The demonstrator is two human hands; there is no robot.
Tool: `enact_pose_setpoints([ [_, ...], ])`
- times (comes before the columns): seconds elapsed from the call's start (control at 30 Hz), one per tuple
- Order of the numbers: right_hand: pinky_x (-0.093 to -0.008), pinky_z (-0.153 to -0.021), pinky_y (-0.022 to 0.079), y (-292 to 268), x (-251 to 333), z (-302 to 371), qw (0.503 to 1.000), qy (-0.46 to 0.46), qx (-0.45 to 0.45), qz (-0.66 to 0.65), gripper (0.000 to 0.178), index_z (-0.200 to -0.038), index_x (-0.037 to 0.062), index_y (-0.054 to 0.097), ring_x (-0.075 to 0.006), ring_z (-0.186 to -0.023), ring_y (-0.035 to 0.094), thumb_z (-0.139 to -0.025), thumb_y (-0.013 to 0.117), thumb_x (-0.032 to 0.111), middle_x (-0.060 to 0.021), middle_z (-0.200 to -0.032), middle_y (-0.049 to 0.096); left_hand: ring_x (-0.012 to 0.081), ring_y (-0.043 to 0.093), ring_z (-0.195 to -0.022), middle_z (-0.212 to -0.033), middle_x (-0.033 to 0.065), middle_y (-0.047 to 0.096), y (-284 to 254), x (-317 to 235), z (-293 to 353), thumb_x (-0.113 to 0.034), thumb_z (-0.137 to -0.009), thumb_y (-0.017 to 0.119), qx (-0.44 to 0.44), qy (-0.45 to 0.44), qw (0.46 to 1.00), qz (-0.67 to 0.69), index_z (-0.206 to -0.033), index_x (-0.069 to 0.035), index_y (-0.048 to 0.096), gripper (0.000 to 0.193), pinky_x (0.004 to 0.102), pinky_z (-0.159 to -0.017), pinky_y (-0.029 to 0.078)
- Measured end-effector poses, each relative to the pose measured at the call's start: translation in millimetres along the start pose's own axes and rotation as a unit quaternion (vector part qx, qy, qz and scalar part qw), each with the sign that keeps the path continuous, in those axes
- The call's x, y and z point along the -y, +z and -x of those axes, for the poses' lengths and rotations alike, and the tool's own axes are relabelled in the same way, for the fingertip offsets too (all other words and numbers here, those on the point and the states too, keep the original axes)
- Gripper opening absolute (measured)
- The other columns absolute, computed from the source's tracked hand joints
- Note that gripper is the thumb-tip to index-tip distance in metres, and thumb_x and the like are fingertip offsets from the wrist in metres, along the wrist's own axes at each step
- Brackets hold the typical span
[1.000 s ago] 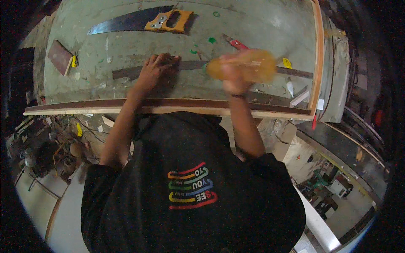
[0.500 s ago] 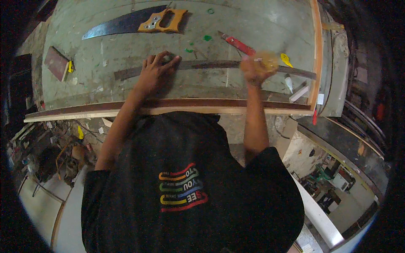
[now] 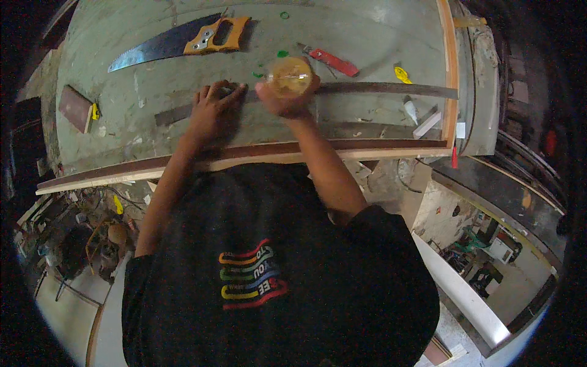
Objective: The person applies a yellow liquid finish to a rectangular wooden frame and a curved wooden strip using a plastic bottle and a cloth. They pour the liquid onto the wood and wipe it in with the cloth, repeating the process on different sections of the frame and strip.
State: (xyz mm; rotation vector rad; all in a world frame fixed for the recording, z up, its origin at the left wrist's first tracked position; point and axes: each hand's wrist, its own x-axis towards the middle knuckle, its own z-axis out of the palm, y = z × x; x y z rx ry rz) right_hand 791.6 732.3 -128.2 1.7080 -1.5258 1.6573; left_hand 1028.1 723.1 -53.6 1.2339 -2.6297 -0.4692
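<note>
A long, thin dark strip (image 3: 379,90) lies left to right across the greenish tabletop. Near its left end, my left hand (image 3: 214,110) presses down with bent fingers, holding the strip; its fingertips are partly in shadow. My right hand (image 3: 290,105) grips a round, yellowish, see-through object (image 3: 290,76) over the strip, close to the left hand. Motion blur hides what kind of object it is. Beyond the hands lie a handsaw (image 3: 183,41) with a yellow handle and a red utility knife (image 3: 333,62).
A raised wooden edge (image 3: 244,151) borders the table's near side, another (image 3: 449,73) its right. At left sits a brown block (image 3: 76,109) by a yellow piece (image 3: 95,111). On the right are another yellow piece (image 3: 402,75), a white nozzle-like piece (image 3: 411,111) and a pale block (image 3: 427,125).
My right hand has swept left along the strip with the round object, coming near my left hand. The left hand stays on the strip; the whole view has shifted slightly.
</note>
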Motion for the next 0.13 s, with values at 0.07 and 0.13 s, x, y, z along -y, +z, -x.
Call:
enact_pose_setpoints([
  [0.07,-0.0400,-0.072,0.053,-38.7,-18.0,-11.2,0.990,-0.019,0.135,-0.030,0.039,-0.106,0.0053,0.063,-0.0215,-0.075,0.063,-0.080,0.081,0.029,-0.0015,-0.083,0.064,0.0316,0.050,-0.118,-0.137,0.0088,0.052,-1.8,0.3,2.6,-0.022,-0.093,0.063,0.006,-0.005,0.999,-0.033,-0.146,-0.034,0.056,0.055,0.0462,-0.103,0.038],
  [0.13,-0.0393,-0.067,0.055,-52.4,-25.5,-20.7,0.944,0.230,0.135,-0.192,0.038,-0.104,0.0087,0.060,-0.0217,-0.071,0.063,-0.081,0.082,0.030,-0.0007,-0.083,0.064,0.0327,0.049,-0.120,-0.139,0.0089,0.051,-2.9,5.2,2.0,-0.024,-0.092,0.064,-0.001,0.004,1.000,-0.001,-0.147,-0.034,0.055,0.056,0.0470,-0.103,0.037],
])
